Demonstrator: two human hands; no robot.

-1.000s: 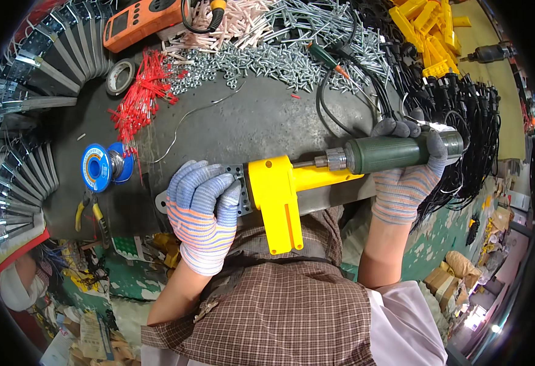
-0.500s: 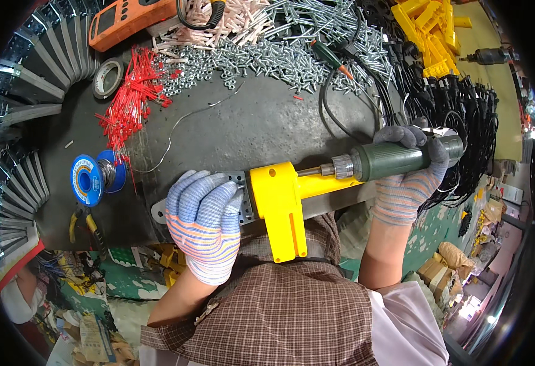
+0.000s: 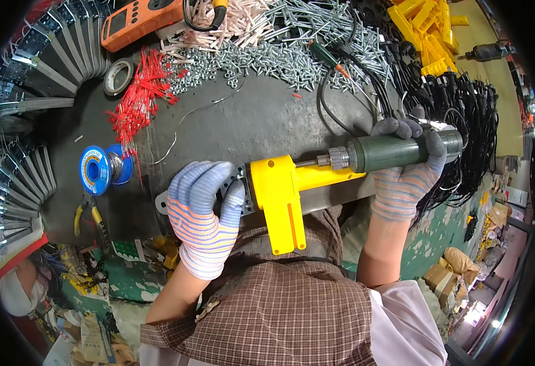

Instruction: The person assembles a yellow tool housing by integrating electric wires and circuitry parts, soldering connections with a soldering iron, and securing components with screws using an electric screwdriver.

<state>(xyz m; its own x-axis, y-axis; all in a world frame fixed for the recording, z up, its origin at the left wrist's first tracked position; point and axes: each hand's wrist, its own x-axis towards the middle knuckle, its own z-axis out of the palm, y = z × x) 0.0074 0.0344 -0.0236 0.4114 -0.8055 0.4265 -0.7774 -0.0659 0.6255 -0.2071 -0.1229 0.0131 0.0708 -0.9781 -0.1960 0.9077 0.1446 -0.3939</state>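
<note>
My gloved left hand (image 3: 203, 210) wraps around a dark metal bracket (image 3: 248, 190) with holes, its thumb a little apart from the fingers. Against the bracket's right end sits a yellow plastic housing (image 3: 278, 204) with an arm reaching right. In my gloved right hand (image 3: 406, 177) is a green power screwdriver (image 3: 380, 154), held level with fingers curled over its body. Its bit points left and meets the side of the yellow housing; the tip is hidden. A rounded metal tab (image 3: 161, 205) with a hole sticks out left of my left hand.
Screws (image 3: 298, 67), red-wrapped leaded parts (image 3: 136, 100) and a solder spool (image 3: 96, 171) lie on the dark bench. Pliers (image 3: 99, 222) rest near its front edge. An orange meter (image 3: 139, 24), a green-handled screwdriver (image 3: 327, 58), black cables (image 3: 462, 110) and yellow housings (image 3: 426, 30) lie farther back.
My left thumb has spread away from the fingers. The bracket, housing and power screwdriver stay joined in nearly the same place, while the bench at left has shifted slightly right in view.
</note>
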